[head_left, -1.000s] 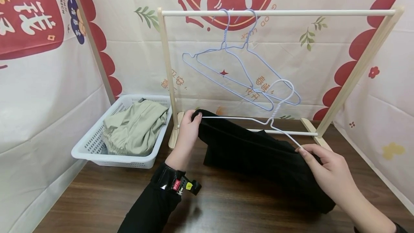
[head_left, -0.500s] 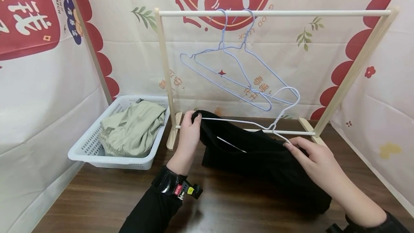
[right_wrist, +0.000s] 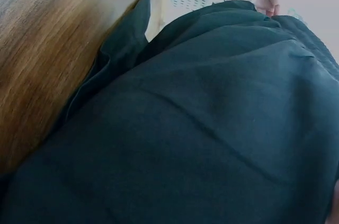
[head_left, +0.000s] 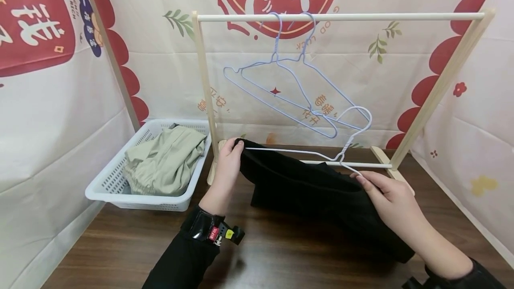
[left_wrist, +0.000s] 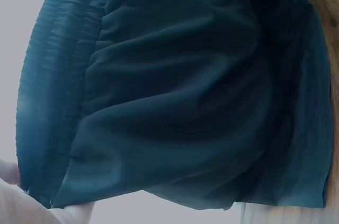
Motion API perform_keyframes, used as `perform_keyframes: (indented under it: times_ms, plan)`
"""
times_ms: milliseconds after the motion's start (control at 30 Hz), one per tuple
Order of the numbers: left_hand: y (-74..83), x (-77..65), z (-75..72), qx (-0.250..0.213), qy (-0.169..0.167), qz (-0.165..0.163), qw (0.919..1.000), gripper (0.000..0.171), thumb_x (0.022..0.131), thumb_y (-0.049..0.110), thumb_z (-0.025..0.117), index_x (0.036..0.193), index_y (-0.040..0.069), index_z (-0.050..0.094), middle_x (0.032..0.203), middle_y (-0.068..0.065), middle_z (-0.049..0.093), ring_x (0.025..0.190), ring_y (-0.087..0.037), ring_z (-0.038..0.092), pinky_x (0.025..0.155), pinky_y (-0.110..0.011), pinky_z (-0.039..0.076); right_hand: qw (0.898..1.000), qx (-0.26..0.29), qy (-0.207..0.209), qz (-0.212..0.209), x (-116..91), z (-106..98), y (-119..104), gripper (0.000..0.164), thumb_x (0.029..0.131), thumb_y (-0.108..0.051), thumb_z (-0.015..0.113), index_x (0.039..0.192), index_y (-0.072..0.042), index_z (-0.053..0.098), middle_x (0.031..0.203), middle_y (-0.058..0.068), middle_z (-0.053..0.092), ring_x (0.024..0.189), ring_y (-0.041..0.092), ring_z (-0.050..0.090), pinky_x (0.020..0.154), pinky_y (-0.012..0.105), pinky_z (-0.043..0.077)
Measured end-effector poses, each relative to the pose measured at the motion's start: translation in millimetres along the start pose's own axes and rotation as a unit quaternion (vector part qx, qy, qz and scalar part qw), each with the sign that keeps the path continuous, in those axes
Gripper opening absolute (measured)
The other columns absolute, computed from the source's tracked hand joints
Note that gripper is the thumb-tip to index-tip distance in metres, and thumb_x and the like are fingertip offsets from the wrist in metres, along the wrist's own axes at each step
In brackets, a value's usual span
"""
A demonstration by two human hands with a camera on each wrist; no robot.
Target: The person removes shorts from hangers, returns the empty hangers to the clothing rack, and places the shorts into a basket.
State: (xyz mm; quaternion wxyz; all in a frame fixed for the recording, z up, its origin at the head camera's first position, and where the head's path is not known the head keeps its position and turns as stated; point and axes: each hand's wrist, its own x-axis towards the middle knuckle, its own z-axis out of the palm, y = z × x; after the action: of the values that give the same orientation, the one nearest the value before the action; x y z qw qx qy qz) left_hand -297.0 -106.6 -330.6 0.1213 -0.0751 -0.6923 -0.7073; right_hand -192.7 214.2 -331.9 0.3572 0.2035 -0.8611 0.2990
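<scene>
Black shorts (head_left: 321, 208) with a gathered elastic waistband (left_wrist: 53, 86) stretch between my two hands over the table. Pinching the waistband's left end is my left hand (head_left: 225, 164), thumb on top. A white wire hanger (head_left: 293, 150) lies along the waist opening, its hook standing up at the right; its lower bar is hidden in the cloth. At the right end of the waistband, my right hand (head_left: 395, 200) grips the cloth and the hanger's right shoulder wire. In the right wrist view the shorts' cloth (right_wrist: 185, 128) covers most of the work.
Behind stands a wooden rack with a white top rail (head_left: 381, 18). Two blue wire hangers (head_left: 277, 97) hang from it. A white basket (head_left: 100, 191) with a folded light-green garment (head_left: 166, 159) sits at the left on the dark wooden table (head_left: 273, 262).
My right hand has shifted left along the hanger, and the hook has tipped right and lower. The lower bar, seen half a second ago, is now hidden. My left hand has drawn the waistband slightly left.
</scene>
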Motion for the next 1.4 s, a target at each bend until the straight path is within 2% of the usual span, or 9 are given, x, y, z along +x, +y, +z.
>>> perform_keyframes:
  times_ms: [367,533,633,767,933,967,1100,1200,1400]
  plan:
    - [-1.0,-0.3,-5.5,0.019,0.007,-0.002,0.9998,0.024,0.102,0.014,0.045,0.098,-0.005,0.06,0.098,-0.011,0.055,0.098,-0.022,0.049,0.086,-0.036,0.04,1.0,-0.001,0.004,0.009,-6.6,-7.4,-1.3,0.014,0.087,0.006,0.067,0.095,-0.003,0.074,0.089,-0.017,0.068,0.088,-0.017,0.054,0.079,0.003,0.038]
    - [-1.6,-1.3,-12.4,0.08,-0.017,-0.006,0.9966,0.024,0.098,0.016,0.049,0.102,0.0,0.066,0.101,-0.009,0.06,0.098,-0.021,0.053,0.085,-0.035,0.042,1.0,-0.015,0.0,0.015,-10.9,-10.7,-2.2,0.013,0.086,0.003,0.069,0.093,-0.007,0.074,0.083,-0.014,0.068,0.081,-0.015,0.053,0.074,0.005,0.04]
    - [0.0,-3.1,-17.0,0.121,-0.036,-0.012,0.992,0.025,0.096,0.018,0.051,0.109,0.007,0.07,0.099,-0.007,0.065,0.083,-0.021,0.058,0.074,-0.035,0.047,1.0,-0.018,0.003,0.017,-13.2,-12.5,-1.4,0.013,0.086,0.003,0.07,0.092,-0.008,0.074,0.082,-0.015,0.068,0.08,-0.015,0.054,0.073,0.006,0.04]
    - [0.9,-4.7,-19.8,0.148,-0.043,-0.023,0.9878,0.025,0.094,0.018,0.053,0.109,0.014,0.073,0.088,-0.005,0.066,0.058,-0.019,0.053,0.056,-0.031,0.046,1.0,-0.017,0.001,0.02,-15.5,-14.3,0.5,0.014,0.087,0.004,0.069,0.092,-0.008,0.074,0.085,-0.016,0.068,0.083,-0.016,0.054,0.075,0.005,0.04]
    - [0.1,-4.4,-20.8,0.166,-0.03,-0.023,0.9853,0.026,0.096,0.019,0.051,0.108,0.008,0.071,0.084,-0.006,0.063,0.058,-0.019,0.052,0.059,-0.031,0.044,1.0,-0.008,-0.003,0.011,-16.9,-15.9,2.0,0.017,0.085,0.005,0.069,0.094,-0.009,0.074,0.086,-0.016,0.068,0.085,-0.015,0.055,0.077,0.004,0.039]
    - [-0.6,-4.1,-20.7,0.158,-0.029,-0.027,0.9867,0.026,0.096,0.018,0.05,0.108,0.006,0.071,0.083,-0.007,0.062,0.058,-0.018,0.052,0.059,-0.03,0.044,1.0,-0.005,-0.001,0.009,-17.0,-16.3,1.9,0.017,0.085,0.005,0.069,0.094,-0.008,0.074,0.086,-0.016,0.068,0.085,-0.015,0.055,0.077,0.005,0.039]
    - [-4.8,-3.4,-18.5,0.028,-0.053,-0.079,0.9951,0.028,0.096,0.01,0.047,0.112,-0.001,0.067,0.086,-0.01,0.063,0.063,-0.014,0.059,0.064,-0.031,0.052,1.0,0.003,0.008,0.015,-17.4,-17.3,0.7,0.019,0.086,0.005,0.068,0.096,-0.009,0.075,0.087,-0.018,0.068,0.084,-0.014,0.056,0.076,0.004,0.04]
    - [-7.0,-4.1,-15.9,-0.064,-0.063,-0.125,0.9881,0.029,0.096,0.007,0.046,0.116,-0.004,0.064,0.087,-0.011,0.065,0.064,-0.016,0.065,0.063,-0.035,0.055,1.0,0.011,0.008,0.021,-17.3,-17.4,0.2,0.019,0.088,0.005,0.067,0.096,-0.009,0.075,0.089,-0.02,0.068,0.084,-0.014,0.057,0.077,0.004,0.04]
    - [-4.4,-4.5,-13.2,-0.086,-0.059,-0.157,0.982,0.031,0.096,0.011,0.049,0.122,-0.002,0.061,0.077,-0.004,0.065,0.054,-0.015,0.063,0.06,-0.036,0.055,1.0,0.023,0.019,0.008,-15.6,-15.8,2.3,0.018,0.086,0.009,0.066,0.094,-0.006,0.075,0.089,-0.021,0.068,0.087,-0.013,0.058,0.08,0.004,0.039]
